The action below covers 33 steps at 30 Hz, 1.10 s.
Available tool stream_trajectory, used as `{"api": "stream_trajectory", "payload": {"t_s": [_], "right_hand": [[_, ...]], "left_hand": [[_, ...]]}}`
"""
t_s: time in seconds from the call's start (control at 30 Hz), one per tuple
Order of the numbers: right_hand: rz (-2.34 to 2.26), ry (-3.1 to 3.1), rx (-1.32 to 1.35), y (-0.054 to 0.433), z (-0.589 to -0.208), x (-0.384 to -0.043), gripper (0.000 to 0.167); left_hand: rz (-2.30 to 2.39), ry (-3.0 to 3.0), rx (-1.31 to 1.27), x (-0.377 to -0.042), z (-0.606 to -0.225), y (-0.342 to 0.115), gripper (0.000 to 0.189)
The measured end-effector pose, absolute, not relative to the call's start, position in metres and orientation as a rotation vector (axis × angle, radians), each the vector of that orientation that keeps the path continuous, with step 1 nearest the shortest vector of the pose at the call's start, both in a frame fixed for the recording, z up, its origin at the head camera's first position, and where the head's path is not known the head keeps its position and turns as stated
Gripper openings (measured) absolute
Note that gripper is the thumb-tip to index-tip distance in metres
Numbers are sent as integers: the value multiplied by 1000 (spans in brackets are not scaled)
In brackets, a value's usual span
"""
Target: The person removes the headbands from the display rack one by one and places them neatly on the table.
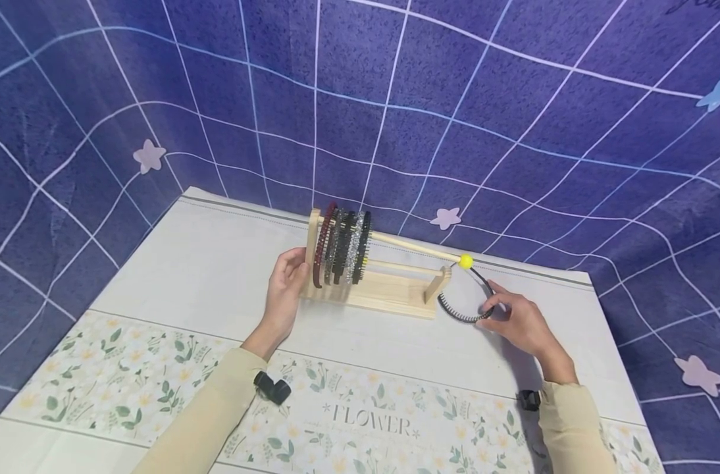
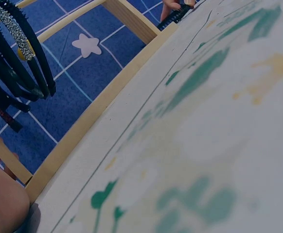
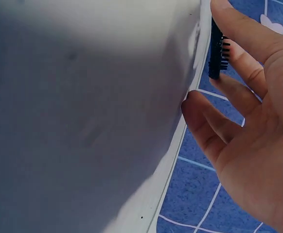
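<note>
A wooden headband stand (image 1: 389,289) lies across the table, with several dark, red and silver headbands (image 1: 342,250) hung at the left of its upper rod (image 1: 416,246). My left hand (image 1: 285,289) grips the stand's left upright (image 1: 311,247), thumb in front and fingers partly hidden behind. At the right end, my right hand (image 1: 516,319) pinches a black toothed headband (image 1: 463,318) between thumb and fingers. This headband hangs around or beside the rod's yellow ball (image 1: 466,261); I cannot tell which. In the right wrist view only a short toothed piece of the headband (image 3: 215,60) shows.
The table carries a white cover with a floral band (image 1: 158,375) and the word FLOWER. Behind it hangs a blue gridded cloth (image 1: 360,118) with pale stars. A short right upright (image 1: 437,284) and a lower rod (image 1: 404,265) belong to the stand.
</note>
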State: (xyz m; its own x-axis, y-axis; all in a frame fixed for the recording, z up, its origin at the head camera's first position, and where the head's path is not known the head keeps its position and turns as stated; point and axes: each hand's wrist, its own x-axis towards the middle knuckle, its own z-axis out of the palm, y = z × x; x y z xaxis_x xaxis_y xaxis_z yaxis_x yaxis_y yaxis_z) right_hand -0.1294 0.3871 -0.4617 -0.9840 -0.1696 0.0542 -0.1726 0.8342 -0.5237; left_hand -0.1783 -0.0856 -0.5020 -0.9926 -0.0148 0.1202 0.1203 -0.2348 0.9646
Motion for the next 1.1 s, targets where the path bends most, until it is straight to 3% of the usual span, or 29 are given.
{"api": "stream_trajectory", "payload": {"t_s": [0.4,1.1], "right_hand": [[844,-3021,323,381,-467,-128,25],[923,-3046,243,380,-468,-123,41]], "left_hand": [[-2383,-1906,-137,-179,-503,-88,40],[-2404,-1853,-138,-180,-503,-86,41]]}}
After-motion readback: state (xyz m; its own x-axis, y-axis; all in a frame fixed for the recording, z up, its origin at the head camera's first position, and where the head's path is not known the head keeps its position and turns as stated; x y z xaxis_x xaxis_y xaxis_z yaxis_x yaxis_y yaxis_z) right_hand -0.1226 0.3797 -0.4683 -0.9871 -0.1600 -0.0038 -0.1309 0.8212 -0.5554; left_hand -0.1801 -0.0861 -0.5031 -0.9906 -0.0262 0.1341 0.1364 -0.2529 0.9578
